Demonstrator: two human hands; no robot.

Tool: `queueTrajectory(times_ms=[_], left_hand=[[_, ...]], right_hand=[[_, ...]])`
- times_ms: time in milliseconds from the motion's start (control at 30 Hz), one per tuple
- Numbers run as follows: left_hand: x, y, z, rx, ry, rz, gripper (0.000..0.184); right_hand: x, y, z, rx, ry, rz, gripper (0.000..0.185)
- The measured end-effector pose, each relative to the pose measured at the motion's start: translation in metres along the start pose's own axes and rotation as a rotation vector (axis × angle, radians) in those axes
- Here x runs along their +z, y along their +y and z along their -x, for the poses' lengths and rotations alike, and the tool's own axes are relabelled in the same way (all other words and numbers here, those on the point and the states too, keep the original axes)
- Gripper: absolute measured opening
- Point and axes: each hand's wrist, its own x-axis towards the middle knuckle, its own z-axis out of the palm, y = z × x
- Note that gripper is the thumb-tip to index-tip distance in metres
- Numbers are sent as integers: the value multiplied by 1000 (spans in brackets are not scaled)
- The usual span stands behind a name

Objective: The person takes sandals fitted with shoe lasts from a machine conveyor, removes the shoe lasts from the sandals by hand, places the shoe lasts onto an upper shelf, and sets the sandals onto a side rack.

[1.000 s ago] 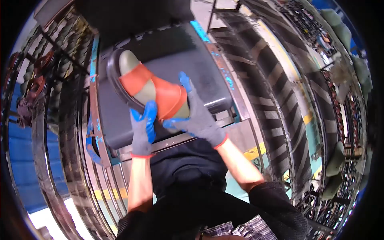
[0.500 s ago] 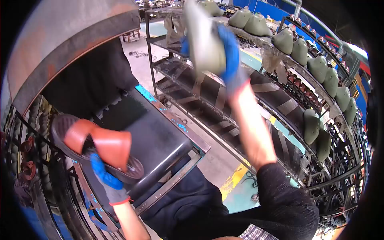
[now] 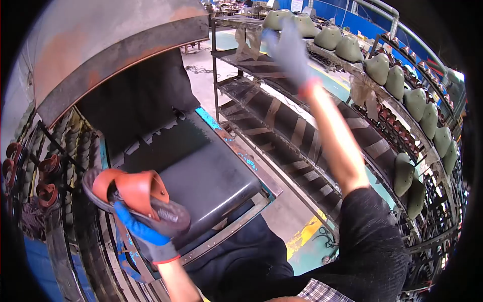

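Observation:
My left hand (image 3: 140, 225), in a blue and grey glove, grips a sandal (image 3: 142, 189) by the side of its sole. The sandal has broad orange-brown straps and a dark footbed, and it is tilted above the left side of a black conveyor belt (image 3: 211, 173). Reaching up to the rack's top shelf, my right hand (image 3: 292, 53) is gloved the same way and smeared by motion. Its fingers overlap a grey-green shoe last (image 3: 275, 20) there; whether they touch it or hold it, I cannot tell.
A metal hood with a black curtain (image 3: 146, 95) covers the belt's far end. More lasts (image 3: 348, 48) line the curved top of the rack (image 3: 241, 83) on the right. Brown sandals (image 3: 48, 194) hang on a rack at the left.
My right hand has gone from holding up a pale shoe last to reaching over the rack's top shelf. The sandal stays in my left hand, turned slightly. The view has shifted.

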Motion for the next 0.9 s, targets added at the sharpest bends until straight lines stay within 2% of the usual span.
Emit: queueTrajectory(times_ms=[33, 67, 100, 133, 167, 200, 233, 267, 300, 333, 367, 400, 467, 500, 533, 567, 600, 633, 667, 700, 733, 800, 833, 867, 900], left_hand=[[4, -19, 10, 88, -103, -51, 62], [17, -23, 21, 191, -218, -327, 66], [31, -27, 32, 325, -309, -584, 71], [53, -18, 41, 465, -404, -1065, 75], [46, -27, 33, 383, -314, -918, 74], [24, -33, 25, 368, -267, -844, 69], [2, -39, 17, 355, -221, -768, 65], [-5, -31, 21, 207, -192, -636, 62], [-13, -22, 25, 69, -144, -498, 59], [-7, -9, 33, -243, -53, -204, 59], [-28, -20, 48, -182, -13, -384, 64], [-76, -38, 56, -185, -120, -540, 70], [-76, -24, 108, 66, -249, -1095, 81], [-74, -18, 136, 217, -266, -1354, 90], [-84, 1, 153, -115, -201, -1105, 95], [-104, 14, 169, -152, -68, -931, 91], [-116, 34, 181, 51, -119, -873, 90], [-107, 78, 214, 161, -39, -998, 89], [-99, 113, 236, 299, 34, -1116, 80], [-94, 155, 255, 473, 134, -1229, 71], [-87, 198, 277, 670, 253, -1351, 62], [-74, 299, 333, 1036, 592, -1576, 46], [-66, 354, 365, 1155, 772, -1639, 40], [-62, 412, 392, 1212, 911, -1625, 35], [-59, 477, 435, 1004, 1123, -1879, 43]], right_hand=[[-39, -80, 76, 142, -310, -95, 55], [-37, -104, 141, -50, -412, -275, 57], [-33, -123, 198, -318, -435, -438, 61], [-32, -143, 244, -524, -379, -604, 64], [-39, -159, 282, -613, -335, -726, 68], [-47, -179, 322, -81, -510, -804, 74], [-57, -181, 326, -78, -682, -878, 79], [-67, -184, 328, -78, -856, -955, 84], [-70, -180, 342, -10, -739, -917, 85], [-67, -175, 358, 48, -630, -888, 87], [-63, -178, 371, 103, -533, -873, 88], [-63, -192, 375, 144, -457, -763, 88], [-55, -192, 399, 208, -1077, -869, 86], [-56, -192, 407, 270, -1221, -970, 84], [-62, -206, 414, 262, -1269, -1062, 82], [-67, -219, 421, 258, -1321, -1154, 80], [-83, -237, 416, 209, -1245, -1255, 79], [-100, -255, 412, 149, -1262, -1427, 78], [-110, -266, 411, 121, -1259, -1582, 77], [-111, -272, 415, 251, -1372, -1706, 74], [-120, -278, 406, 179, -1412, -1682, 63], [-120, -281, 402, -82, -1404, -1595, 57], [-118, -280, 403, -89, -1423, -1609, 53], [-112, -286, 401, -93, -1452, -1606, 50], [-106, -285, 402, -91, -1463, -1615, 47]])
